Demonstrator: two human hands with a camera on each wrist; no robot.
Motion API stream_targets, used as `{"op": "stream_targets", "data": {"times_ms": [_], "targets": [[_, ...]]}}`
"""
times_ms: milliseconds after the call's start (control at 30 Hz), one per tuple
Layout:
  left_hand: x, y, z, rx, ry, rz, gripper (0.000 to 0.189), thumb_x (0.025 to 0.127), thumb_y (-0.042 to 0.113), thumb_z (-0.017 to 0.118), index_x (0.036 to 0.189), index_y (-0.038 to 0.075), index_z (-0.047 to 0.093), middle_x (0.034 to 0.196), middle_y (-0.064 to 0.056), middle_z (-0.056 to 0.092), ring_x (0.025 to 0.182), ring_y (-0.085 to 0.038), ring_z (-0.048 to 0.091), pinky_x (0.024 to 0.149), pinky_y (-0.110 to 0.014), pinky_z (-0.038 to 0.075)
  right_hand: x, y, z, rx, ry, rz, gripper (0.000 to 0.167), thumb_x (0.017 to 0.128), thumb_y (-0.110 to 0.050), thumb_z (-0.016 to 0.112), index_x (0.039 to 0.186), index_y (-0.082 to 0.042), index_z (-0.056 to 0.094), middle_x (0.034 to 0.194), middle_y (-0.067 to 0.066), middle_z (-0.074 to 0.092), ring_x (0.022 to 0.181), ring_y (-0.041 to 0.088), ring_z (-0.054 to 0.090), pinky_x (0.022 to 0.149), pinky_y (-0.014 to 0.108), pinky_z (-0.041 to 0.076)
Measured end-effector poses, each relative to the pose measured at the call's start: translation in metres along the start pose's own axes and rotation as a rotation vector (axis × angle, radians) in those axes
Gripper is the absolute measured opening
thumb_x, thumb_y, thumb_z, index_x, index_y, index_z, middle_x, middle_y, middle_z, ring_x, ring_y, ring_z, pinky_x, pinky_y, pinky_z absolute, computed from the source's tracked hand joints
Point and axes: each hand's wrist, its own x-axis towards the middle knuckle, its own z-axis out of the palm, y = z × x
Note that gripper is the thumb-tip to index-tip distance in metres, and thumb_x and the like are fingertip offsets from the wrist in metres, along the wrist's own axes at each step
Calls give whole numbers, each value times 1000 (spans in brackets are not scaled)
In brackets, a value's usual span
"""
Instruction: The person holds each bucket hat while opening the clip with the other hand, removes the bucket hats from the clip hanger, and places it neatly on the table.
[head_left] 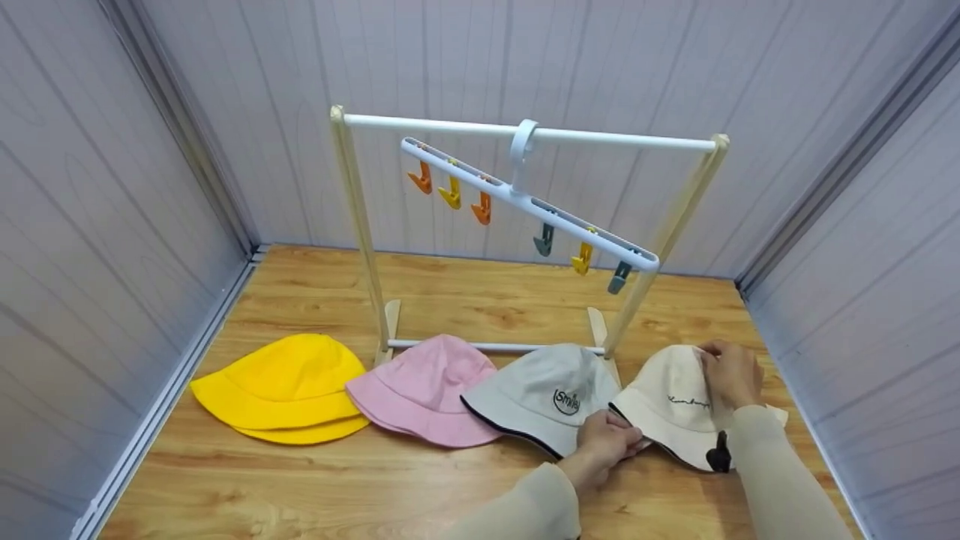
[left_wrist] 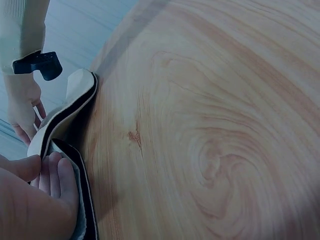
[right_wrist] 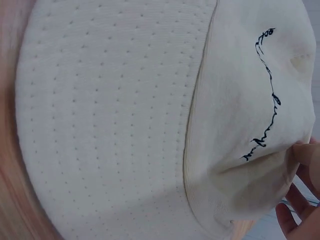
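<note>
At the right end of a row of bucket hats lies a cream hat (head_left: 667,397) with dark script on its crown. My left hand (head_left: 606,441) pinches its brim edge between thumb and fingers, beside the grey hat (head_left: 555,390) marked "Smile". In the left wrist view the left hand (left_wrist: 42,195) has its thumb on the cream brim (left_wrist: 65,117). My right hand (head_left: 735,371) pinches the crown's right side. The right wrist view shows the right thumb and fingers (right_wrist: 302,155) at a fold in the crown (right_wrist: 255,120).
A pink hat (head_left: 431,390) and a yellow hat (head_left: 292,382) lie to the left. Behind the row stands a rack with a white top bar (head_left: 622,138). From it hangs a white hanger (head_left: 465,174) with several orange, yellow and grey clips. Panel walls surround the wooden surface (head_left: 315,495).
</note>
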Motion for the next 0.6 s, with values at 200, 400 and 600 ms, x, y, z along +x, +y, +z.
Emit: {"op": "stream_targets", "data": {"times_ms": [200, 400, 600], "targets": [[0, 0, 4, 31, 3, -5, 20, 89, -6, 79, 89, 5, 62, 76, -7, 75, 73, -20, 78, 66, -32, 63, 0, 9, -3, 1, -103, -21, 26, 107, -11, 56, 124, -5, 75, 124, 24, 73, 111, 49, 66, 90, 64, 49], [0, 0, 2, 56, -11, 0, 20, 89, -4, 79, 88, 5, 61, 78, -5, 72, 76, -20, 78, 68, -32, 63, 0, 11, -2, 41, -220, -102, 35, 106, -2, 49, 137, 5, 64, 133, 35, 64, 118, 55, 62, 96, 67, 50], [0, -1, 2, 48, -3, 6, 20, 90, -4, 79, 89, 5, 61, 77, -6, 73, 75, -19, 77, 66, -32, 62, 2, 13, -1, 68, -258, -174, 38, 106, 3, 45, 141, 13, 58, 135, 40, 60, 123, 58, 59, 100, 68, 49]]}}
